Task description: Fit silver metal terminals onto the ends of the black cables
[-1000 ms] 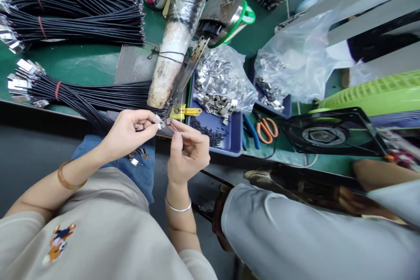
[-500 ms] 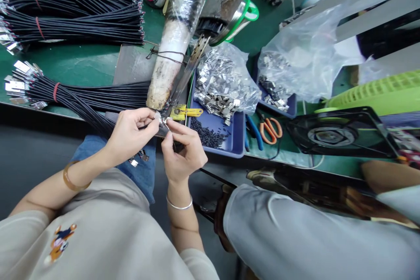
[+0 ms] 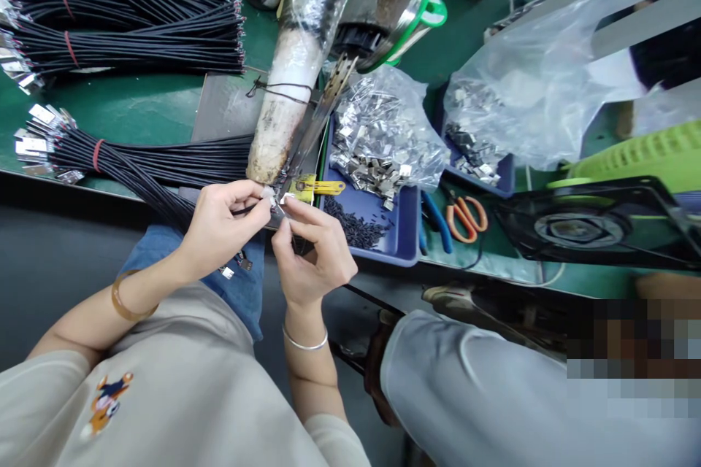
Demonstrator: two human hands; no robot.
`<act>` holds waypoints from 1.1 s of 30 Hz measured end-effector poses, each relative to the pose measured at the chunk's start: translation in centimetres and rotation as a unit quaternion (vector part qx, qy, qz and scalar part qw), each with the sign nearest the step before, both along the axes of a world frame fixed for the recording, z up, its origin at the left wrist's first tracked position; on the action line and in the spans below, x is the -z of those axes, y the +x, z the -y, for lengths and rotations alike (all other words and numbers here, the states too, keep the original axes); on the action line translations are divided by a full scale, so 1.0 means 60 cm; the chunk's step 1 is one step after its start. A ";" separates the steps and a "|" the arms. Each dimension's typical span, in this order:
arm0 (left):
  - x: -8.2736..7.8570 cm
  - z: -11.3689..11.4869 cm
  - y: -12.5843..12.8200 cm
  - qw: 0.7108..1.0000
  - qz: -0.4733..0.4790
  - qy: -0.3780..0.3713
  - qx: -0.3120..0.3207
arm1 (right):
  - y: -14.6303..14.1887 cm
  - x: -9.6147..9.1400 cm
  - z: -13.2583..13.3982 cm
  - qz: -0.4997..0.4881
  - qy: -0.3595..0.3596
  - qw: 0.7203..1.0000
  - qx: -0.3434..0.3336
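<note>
My left hand (image 3: 225, 225) is closed in a pinch on the end of a black cable (image 3: 244, 211), under the tip of a white, scorched wrapped tube (image 3: 274, 124). Close beside it, the thumb and fingers of my right hand (image 3: 316, 248) pinch a small shiny metal piece (image 3: 287, 198); its exact kind is too small to tell. The two sets of fingertips nearly meet at the table edge. A yellow cutter (image 3: 323, 187) lies just behind them. A banded bundle of black cables (image 3: 158, 160) with metal plugs stretches away to the left.
A blue tray (image 3: 402, 233) holds small black parts and a bag of metal shells (image 3: 377, 139). Blue-handled pliers (image 3: 438, 222), orange-handled scissors (image 3: 465, 219) and a black fan (image 3: 596, 226) lie to the right. More cable bundles (image 3: 136, 44) lie behind. A person's grey-clad leg (image 3: 465, 387) is at right.
The view has shifted slightly, so the tabletop things sit further right. Both hands keep nearly the same pinched pose at the tube's tip.
</note>
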State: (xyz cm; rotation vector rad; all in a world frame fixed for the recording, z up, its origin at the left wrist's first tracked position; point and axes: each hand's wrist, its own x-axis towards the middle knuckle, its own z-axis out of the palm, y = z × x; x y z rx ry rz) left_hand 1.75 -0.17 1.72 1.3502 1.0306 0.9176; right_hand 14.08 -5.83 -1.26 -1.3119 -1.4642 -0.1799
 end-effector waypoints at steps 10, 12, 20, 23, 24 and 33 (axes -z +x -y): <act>0.004 0.003 -0.008 0.999 -0.021 0.014 0.036 | 0.001 0.004 0.010 -0.008 0.005 1.000 0.007; 0.002 0.005 -0.012 0.998 -0.027 0.020 0.049 | -0.001 -0.001 0.011 -0.040 -0.011 0.999 0.022; -0.002 -0.001 -0.017 0.999 -0.006 0.019 0.047 | -0.003 -0.026 0.014 -0.220 -0.165 0.961 -0.040; -0.001 -0.004 -0.013 0.999 0.005 0.011 0.045 | 0.000 -0.027 0.013 -0.179 -0.157 0.971 -0.037; 0.000 -0.005 -0.012 0.999 0.008 0.012 0.040 | 0.000 -0.026 0.012 -0.169 -0.155 0.973 -0.034; -0.002 -0.006 -0.006 1.000 0.007 0.019 0.022 | 0.000 -0.033 0.006 -0.213 -0.183 0.959 -0.046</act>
